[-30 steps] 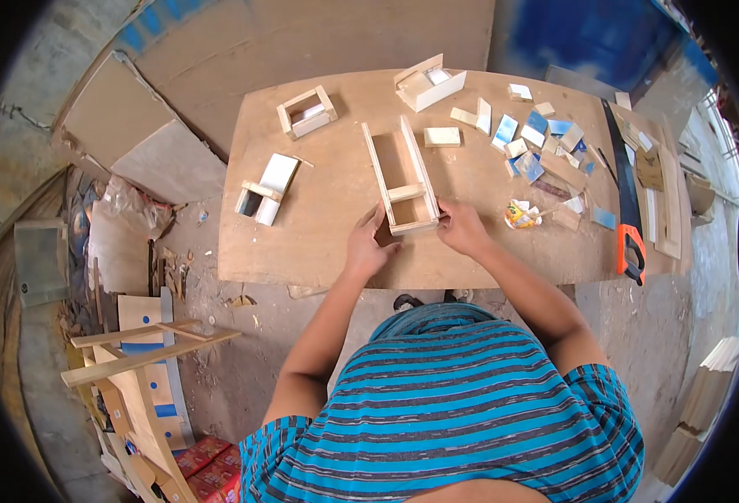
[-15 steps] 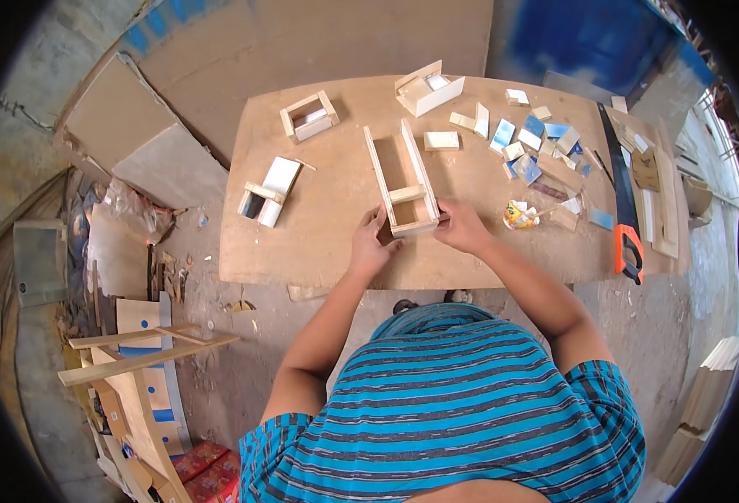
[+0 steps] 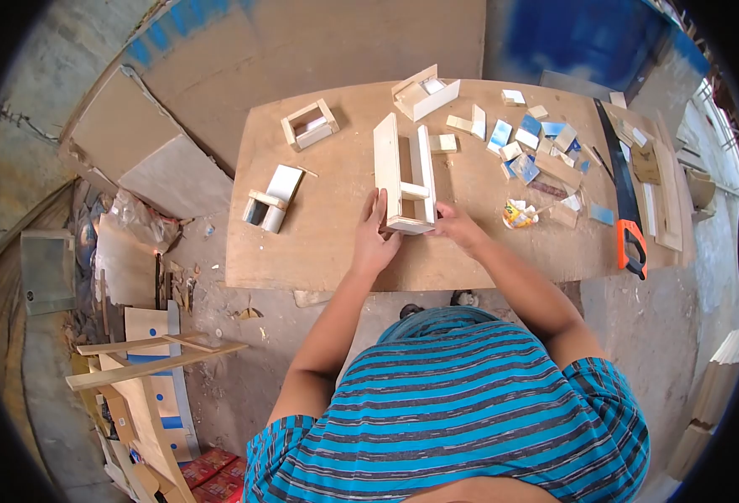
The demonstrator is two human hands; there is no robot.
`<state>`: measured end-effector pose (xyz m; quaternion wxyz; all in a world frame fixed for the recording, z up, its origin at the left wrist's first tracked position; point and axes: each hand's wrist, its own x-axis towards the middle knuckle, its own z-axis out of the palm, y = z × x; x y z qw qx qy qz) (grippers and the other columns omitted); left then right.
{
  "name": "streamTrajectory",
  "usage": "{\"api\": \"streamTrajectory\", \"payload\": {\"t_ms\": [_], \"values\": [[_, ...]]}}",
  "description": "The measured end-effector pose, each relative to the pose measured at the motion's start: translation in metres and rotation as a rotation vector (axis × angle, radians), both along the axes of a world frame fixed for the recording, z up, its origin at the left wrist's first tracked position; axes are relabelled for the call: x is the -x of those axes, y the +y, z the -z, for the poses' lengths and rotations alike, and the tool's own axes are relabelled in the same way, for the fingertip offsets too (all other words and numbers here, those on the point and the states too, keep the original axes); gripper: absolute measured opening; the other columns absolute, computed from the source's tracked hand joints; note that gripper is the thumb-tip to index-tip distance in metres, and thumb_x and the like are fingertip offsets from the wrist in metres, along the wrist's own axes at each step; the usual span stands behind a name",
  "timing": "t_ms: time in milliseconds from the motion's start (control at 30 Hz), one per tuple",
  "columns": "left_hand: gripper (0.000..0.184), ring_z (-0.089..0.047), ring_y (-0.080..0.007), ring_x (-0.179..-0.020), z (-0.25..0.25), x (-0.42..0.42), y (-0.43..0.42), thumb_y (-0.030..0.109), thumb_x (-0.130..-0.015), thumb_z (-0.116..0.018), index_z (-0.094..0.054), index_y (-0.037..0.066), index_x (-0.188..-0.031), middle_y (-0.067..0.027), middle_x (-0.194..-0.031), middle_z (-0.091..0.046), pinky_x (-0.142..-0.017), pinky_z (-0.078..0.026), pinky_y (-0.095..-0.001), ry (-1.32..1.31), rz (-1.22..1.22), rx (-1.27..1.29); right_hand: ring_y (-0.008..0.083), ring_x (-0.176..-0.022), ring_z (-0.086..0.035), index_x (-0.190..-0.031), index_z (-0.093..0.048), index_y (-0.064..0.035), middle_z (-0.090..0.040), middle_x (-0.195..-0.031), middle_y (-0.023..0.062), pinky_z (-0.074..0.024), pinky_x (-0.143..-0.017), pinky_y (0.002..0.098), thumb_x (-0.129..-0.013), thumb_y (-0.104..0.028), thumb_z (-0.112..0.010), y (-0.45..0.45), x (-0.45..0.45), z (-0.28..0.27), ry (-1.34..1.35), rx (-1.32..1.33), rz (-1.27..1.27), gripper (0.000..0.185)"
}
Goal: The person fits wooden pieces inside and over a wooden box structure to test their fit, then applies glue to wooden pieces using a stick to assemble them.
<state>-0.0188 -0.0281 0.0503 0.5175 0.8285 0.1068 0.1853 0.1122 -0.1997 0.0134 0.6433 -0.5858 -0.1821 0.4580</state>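
Long wooden frame (image 3: 390,172) held over the middle of the counter (image 3: 319,247), its lower end near the front edge. The piece consisted of two pale, parallel side boards joined by a short end board and a crossbar, which set off a small compartment at that end; the far end appeared open. The left hand (image 3: 375,239) grasped the left board near its lower end, and the right hand (image 3: 457,228) gripped the lower right corner. Whether the frame touched the counter could not be told. Printing on a yellow-and-white container (image 3: 519,215), toward the counter's front right corner, and on red packages (image 3: 214,476) on the floor was too small to read. The long axis ran from front edge to back edge, the open end pointing backward and slightly left; the left board's broad face was in view.
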Motion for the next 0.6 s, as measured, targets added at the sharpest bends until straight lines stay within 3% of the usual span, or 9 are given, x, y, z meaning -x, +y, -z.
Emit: {"api": "streamTrajectory", "payload": {"t_ms": [100,200,300,400,500,600], "values": [[0.084,-0.047,-0.039,-0.128,-0.009,0.001,0.001,-0.004,-0.069,-0.065,-0.034,0.005,-0.147,-0.0254,-0.147,-0.032,-0.1,-0.048,-0.0381,-0.02,0.032,0.101,0.0114,-0.1,-0.059,-0.132,-0.05,-0.0022,-0.061,-0.116,0.0035,-0.0482,-0.091,0.0282,-0.077,-0.005,-0.063,0.001,0.002,0.003,-0.087,-0.07,-0.051,0.056],[0.083,-0.049,-0.042,-0.125,-0.007,-0.002,0.007,-0.002,-0.069,-0.068,-0.035,0.004,-0.145,-0.0261,-0.146,-0.033,-0.099,-0.049,-0.0401,-0.035,0.049,-0.192,0.0131,-0.093,-0.06,-0.124,-0.054,-0.0008,-0.063,-0.107,0.0057,-0.0472,-0.086,0.0273,-0.072,-0.002,-0.062,-0.003,0.003,0.003,0.02,-0.082,-0.02,0.053],[0.081,-0.049,-0.0425,-0.124,-0.014,-0.004,0.003,0.002,-0.069,-0.07,-0.038,0.005,-0.143,-0.0251,-0.146,-0.033,-0.099,-0.049,-0.041,0.012,0.05,-0.284,0.0148,-0.094,-0.062,-0.126,-0.052,0.0005,-0.064,-0.109,0.0081,-0.0485,-0.088,0.0289,-0.075,-0.001,-0.057,-0.008,-0.006,-0.002,0.073,-0.039,-0.089,0.052],[0.081,-0.05,-0.0417,-0.121,-0.028,-0.006,-0.005,0.004,-0.069,-0.072,-0.04,0.006,-0.143,-0.0222,-0.145,-0.035,-0.097,-0.049,-0.0406,0.069,0.082,-0.369,0.0166,-0.095,-0.063,-0.127,-0.05,0.0014,-0.064,-0.108,0.0093,-0.0502,-0.09,0.0304,-0.076,0.001,-0.051,-0.014,-0.02,-0.013,0.317,-0.122,-0.057,0.051],[0.08,-0.052,-0.0393,-0.119,-0.045,-0.011,-0.019,0.004,-0.069,-0.071,-0.041,0.008,-0.143,-0.0191,-0.143,-0.037,-0.094,-0.05,-0.0406,0.03,0.139,-0.569,0.0179,-0.096,-0.064,-0.129,-0.048,0.0023,-0.064,-0.107,0.0086,-0.052,-0.09,0.0311,-0.076,0.003,-0.046,-0.02,-0.019,-0.024,0.335,-0.083,0.071,0.053],[0.079,-0.053,-0.0376,-0.116,-0.047,-0.016,-0.026,0.004,-0.068,-0.071,-0.042,0.009,-0.142,-0.0168,-0.14,-0.039,-0.093,-0.05,-0.04,0.064,0.134,-0.587,0.0186,-0.096,-0.065,-0.123,-0.053,0.0017,-0.064,-0.103,0.006,-0.0539,-0.084,0.0328,-0.075,0.003,-0.046,-0.026,-0.033,0.005,0.293,-0.056,0.062,0.049]]}}
